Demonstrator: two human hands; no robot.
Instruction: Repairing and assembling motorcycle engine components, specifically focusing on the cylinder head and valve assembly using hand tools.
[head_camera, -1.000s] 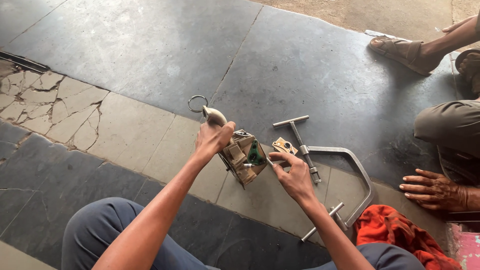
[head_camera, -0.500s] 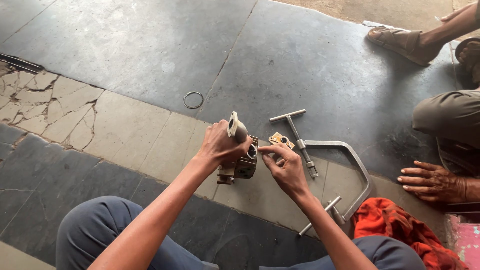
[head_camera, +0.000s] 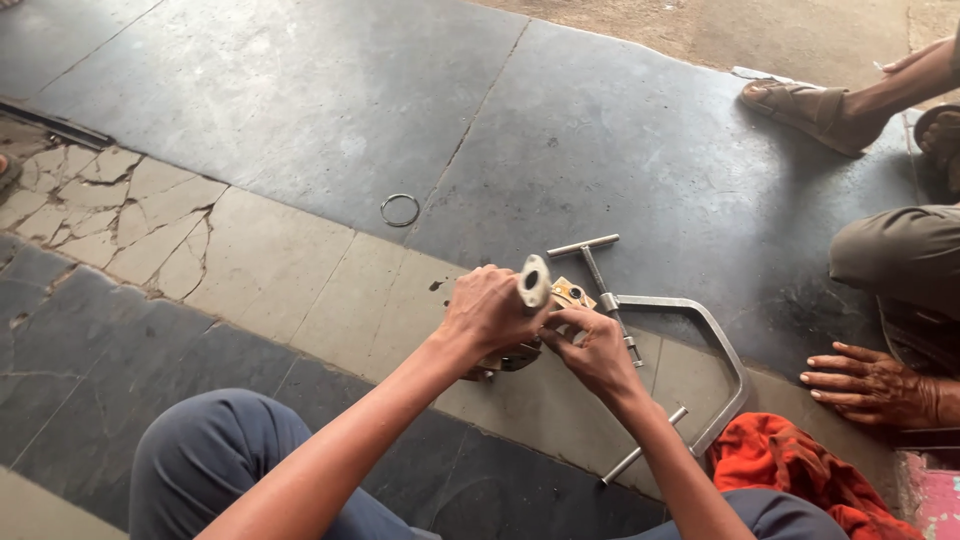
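Note:
My left hand (head_camera: 487, 312) grips a small metal engine part (head_camera: 533, 283), its round flanged end pointing up and its body resting near the floor. Touching the same part from the right, my right hand (head_camera: 592, 348) has its fingers pinched at the side of it. A small tan-and-metal piece (head_camera: 570, 293) lies just behind my hands. Most of the part's body is hidden by my fingers.
A large metal clamp with a T-handle screw (head_camera: 700, 340) lies on the stone floor to the right. A metal ring (head_camera: 400, 210) lies further away. An orange cloth (head_camera: 790, 470) sits by my right knee. Another person's hand (head_camera: 865, 385) and sandalled foot (head_camera: 800, 105) are at the right.
My left hand has turned the part upright, flanged end up, and drawn it closer. My right hand has closed in on its side. The ring stays on the floor.

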